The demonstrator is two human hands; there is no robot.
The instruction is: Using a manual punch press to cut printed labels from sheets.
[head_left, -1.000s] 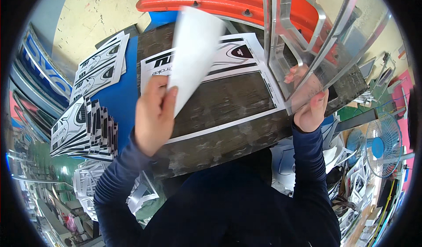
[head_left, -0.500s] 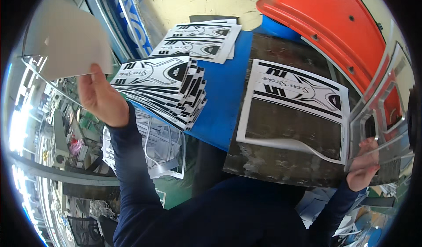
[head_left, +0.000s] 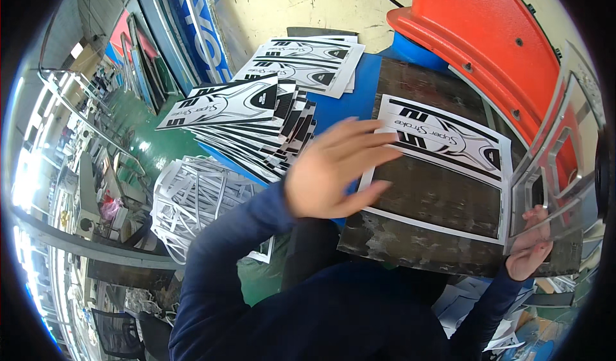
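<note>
A white printed sheet (head_left: 443, 133) with black and grey graphics lies on a dark, worn board (head_left: 423, 197). Its lower half is a rectangular opening framed by a thin paper strip. Over the sheet's left edge, my left hand (head_left: 333, 168) is open, fingers spread, holding nothing; it is slightly blurred. At far right my right hand (head_left: 531, 245) grips the lower edge of a clear plate (head_left: 555, 188) with metal-edged shapes on it, standing tilted beside the sheet. Some of its fingers show through the plate. Left of the board sits a fanned stack of cut printed pieces (head_left: 224, 107).
More printed sheets (head_left: 308, 66) lie behind the stack on a blue surface (head_left: 367, 82). A large red machine part (head_left: 487, 34) rises behind the board. Below the stack, a heap of white paper offcuts (head_left: 192, 200) sits by the green floor (head_left: 157, 143).
My left hand has let go of the piece of paper, now on the stack, and moved right to the sheet. The frame's bottom strip lies flatter. My right hand stays on the plate.
</note>
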